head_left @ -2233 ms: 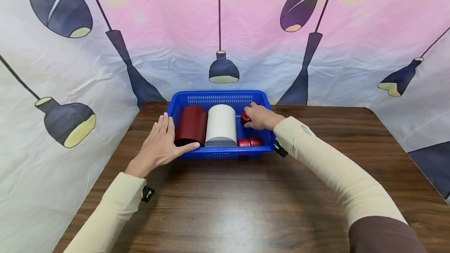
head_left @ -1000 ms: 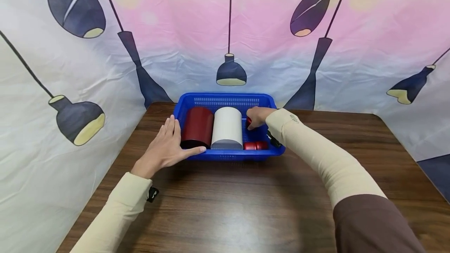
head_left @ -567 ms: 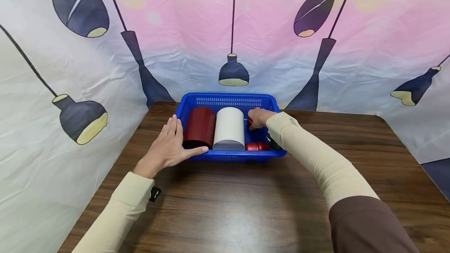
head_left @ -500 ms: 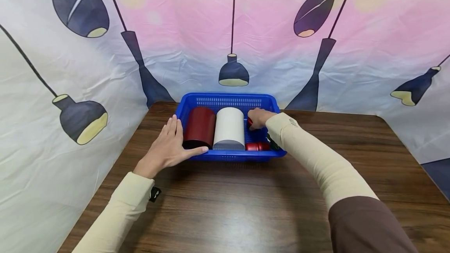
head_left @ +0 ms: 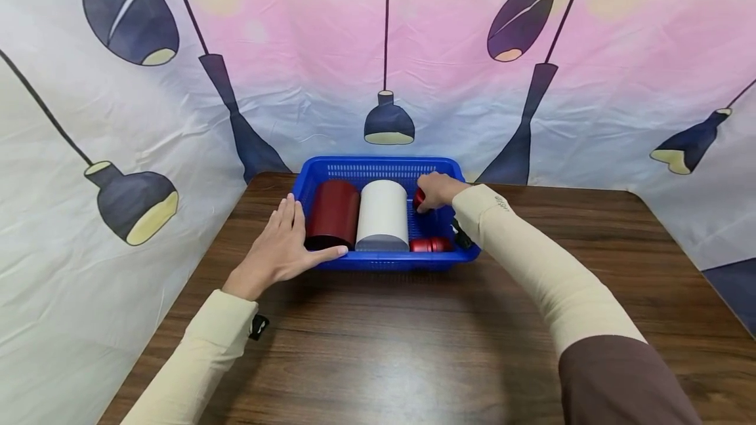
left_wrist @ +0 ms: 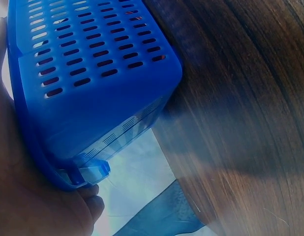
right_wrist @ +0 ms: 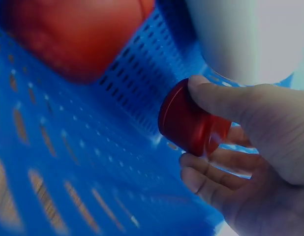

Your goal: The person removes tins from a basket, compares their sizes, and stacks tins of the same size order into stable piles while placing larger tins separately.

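A blue plastic basket (head_left: 378, 260) stands on the wooden table, seen from its left end in the left wrist view. In it lie a dark red cylinder (head_left: 333, 212), a white cylinder (head_left: 383, 212) and a small red metallic canister (head_left: 430, 244) along the front right. My left hand (head_left: 274, 251) rests on the basket's left front corner, fingers straight along the left rim and thumb along the front rim. My right hand (head_left: 438, 190) is inside the basket's back right part. Between its thumb and fingers it pinches a second small red canister (right_wrist: 189, 120), partly covered by the hand.
The brown wooden table (head_left: 413, 333) stretches in front of the basket and to both sides. Behind it hangs a cloth (head_left: 331, 110) printed with dark lamps. A black strap piece (head_left: 258, 326) sits at the left wrist.
My right hand went lower into the basket with the small canister, then rose slightly in the last half second. The left hand keeps its place on the rim. The head view shifted a little.
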A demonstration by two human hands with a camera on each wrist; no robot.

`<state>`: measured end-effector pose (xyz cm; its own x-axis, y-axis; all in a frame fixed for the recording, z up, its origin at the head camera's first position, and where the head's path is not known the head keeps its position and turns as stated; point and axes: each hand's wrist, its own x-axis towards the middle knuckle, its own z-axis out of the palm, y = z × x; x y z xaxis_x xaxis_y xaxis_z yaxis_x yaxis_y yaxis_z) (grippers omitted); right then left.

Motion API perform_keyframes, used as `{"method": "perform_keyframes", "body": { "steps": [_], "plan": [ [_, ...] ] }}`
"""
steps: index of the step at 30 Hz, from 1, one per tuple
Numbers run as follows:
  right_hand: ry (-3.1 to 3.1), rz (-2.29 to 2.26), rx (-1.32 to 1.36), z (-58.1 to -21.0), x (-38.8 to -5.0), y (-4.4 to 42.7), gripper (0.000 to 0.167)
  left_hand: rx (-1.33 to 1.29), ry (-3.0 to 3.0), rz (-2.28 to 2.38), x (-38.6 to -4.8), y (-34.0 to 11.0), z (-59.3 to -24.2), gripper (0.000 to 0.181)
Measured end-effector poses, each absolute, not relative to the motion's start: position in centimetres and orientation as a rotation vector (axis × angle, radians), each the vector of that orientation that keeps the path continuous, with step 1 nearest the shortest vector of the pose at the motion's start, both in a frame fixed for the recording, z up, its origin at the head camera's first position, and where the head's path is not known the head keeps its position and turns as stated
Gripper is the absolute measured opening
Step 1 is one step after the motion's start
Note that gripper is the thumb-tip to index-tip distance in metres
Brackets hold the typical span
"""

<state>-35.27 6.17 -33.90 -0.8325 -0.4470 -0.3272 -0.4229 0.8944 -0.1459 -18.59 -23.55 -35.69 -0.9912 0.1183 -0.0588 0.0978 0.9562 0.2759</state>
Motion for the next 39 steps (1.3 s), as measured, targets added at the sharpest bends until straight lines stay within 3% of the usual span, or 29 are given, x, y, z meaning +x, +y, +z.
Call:
{"method": "perform_keyframes", "body": {
  "steps": [13, 39],
  "plan": [
    [2.750, -0.270, -0.725, -31.4, -34.8, 8.4, 0.037, 0.168, 3.032, 0.408, -18.8, -23.5, -35.5, 0.135],
    [2.844, -0.755, -0.643, -28.6, -34.1, 13.3, 0.058, 0.193, 3.033, 0.389, -18.8, -23.6, -35.6, 0.134]
  ]
}}
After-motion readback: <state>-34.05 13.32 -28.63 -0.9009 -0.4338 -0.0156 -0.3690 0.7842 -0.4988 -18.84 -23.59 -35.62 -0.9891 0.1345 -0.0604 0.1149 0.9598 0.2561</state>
